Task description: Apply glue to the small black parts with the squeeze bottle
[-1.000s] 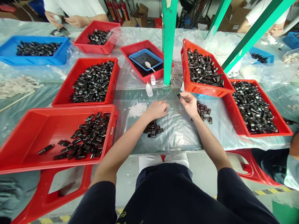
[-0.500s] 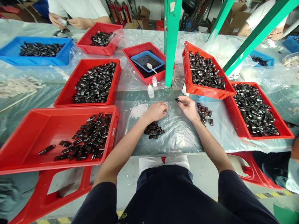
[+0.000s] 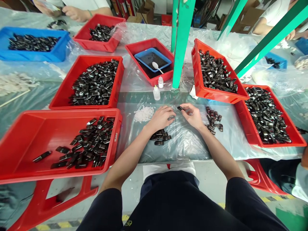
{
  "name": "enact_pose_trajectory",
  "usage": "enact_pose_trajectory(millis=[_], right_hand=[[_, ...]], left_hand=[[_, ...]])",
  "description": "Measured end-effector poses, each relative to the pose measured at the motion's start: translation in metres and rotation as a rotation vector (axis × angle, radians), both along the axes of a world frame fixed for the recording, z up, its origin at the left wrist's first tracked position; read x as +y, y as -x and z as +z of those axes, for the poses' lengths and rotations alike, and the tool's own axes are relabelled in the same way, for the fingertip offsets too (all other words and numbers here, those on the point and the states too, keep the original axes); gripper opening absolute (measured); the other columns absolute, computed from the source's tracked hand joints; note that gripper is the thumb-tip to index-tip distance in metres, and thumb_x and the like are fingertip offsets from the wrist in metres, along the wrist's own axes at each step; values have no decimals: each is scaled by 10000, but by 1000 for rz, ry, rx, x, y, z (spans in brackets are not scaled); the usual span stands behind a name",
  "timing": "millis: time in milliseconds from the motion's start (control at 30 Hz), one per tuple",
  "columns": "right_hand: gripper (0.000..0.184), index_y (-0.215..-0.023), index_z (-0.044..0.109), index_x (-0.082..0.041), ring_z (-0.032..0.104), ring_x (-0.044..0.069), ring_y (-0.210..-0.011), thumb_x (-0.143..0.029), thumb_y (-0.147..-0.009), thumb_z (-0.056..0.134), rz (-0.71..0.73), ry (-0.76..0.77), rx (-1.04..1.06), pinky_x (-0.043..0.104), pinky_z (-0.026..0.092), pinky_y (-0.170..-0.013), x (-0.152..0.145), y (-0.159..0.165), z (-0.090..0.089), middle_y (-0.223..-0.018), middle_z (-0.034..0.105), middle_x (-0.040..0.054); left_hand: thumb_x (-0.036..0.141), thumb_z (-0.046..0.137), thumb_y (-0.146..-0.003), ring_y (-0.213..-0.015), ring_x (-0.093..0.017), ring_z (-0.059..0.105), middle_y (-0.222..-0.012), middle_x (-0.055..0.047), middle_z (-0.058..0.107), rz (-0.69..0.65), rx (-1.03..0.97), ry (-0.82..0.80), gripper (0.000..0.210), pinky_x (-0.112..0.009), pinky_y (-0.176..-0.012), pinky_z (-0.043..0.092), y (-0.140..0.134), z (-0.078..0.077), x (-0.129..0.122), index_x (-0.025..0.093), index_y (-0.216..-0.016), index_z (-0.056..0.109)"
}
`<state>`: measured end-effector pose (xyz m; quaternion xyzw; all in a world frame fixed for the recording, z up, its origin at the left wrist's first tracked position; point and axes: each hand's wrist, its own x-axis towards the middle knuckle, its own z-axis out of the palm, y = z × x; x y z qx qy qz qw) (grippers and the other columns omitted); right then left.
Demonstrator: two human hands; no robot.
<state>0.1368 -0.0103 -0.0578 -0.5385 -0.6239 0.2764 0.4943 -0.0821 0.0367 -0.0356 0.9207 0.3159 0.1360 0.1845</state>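
My right hand [image 3: 192, 116] pinches a small glossy black piece [image 3: 180, 108] between thumb and fingertips, above the plastic-covered table. Close by on its left, my left hand [image 3: 161, 118] hovers palm down with curled fingers; whatever they hold, if anything, is too small to make out. Under the left wrist lies a cluster of black pieces [image 3: 159, 138], partly hidden by the hand. A heap of small whitish bits [image 3: 143, 114] spreads just left of that hand. Beyond my right wrist sits another group of dark brown-black pieces [image 3: 213, 116].
Red bins of black pieces stand left [image 3: 119, 131] and right [image 3: 237, 106]. Two small bottles, one yellow-tipped [image 3: 156, 93], stand before a red bin holding a blue tray [image 3: 138, 57] with a white spoon [image 3: 157, 66]. A green post [image 3: 181, 48] rises behind. Co-workers sit across the table.
My right hand has shifted left with the black piece, closer to my left hand. My left hand's fingers have spread slightly. The camera view has shifted a little.
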Motion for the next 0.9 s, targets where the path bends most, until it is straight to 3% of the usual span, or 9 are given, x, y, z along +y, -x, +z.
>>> enact_pose_trajectory(millis=[267,500,700,900], right_hand=[[230,-1085,761,-233,694,190,-859,-360,-914,675,-3,17,-14,291,492,-597,-1,1,0,-1103,805,68],[233,-1098,762,-244,709,190,-860,-368,-920,678,46,18,-15,288,507,-590,-5,7,-1,-1105,807,62],[238,-1097,763,-244,709,189,-852,-392,-926,689,45,13,-14,288,506,-583,-5,7,-2,-1117,806,65],[231,-1091,767,-238,713,196,-859,-376,-919,699,42,21,-24,295,518,-606,-5,7,-2,-1092,805,66]], left_hand=[[233,624,-996,-1189,-319,642,-1141,-106,759,-25,59,-39,154,-461,-1009,460,3,-2,-6,206,-939,765],[232,604,-1003,-1139,-275,655,-1153,-76,771,120,-99,16,160,-421,-1005,480,7,1,-2,219,-1013,764],[279,636,-1009,-1217,-319,621,-1195,-101,749,-19,49,-6,162,-455,-992,450,5,-5,-6,226,-1013,789],[200,606,-994,-1201,-316,644,-1156,-108,766,-18,52,5,157,-470,-1006,459,1,-1,-10,200,-936,751]])
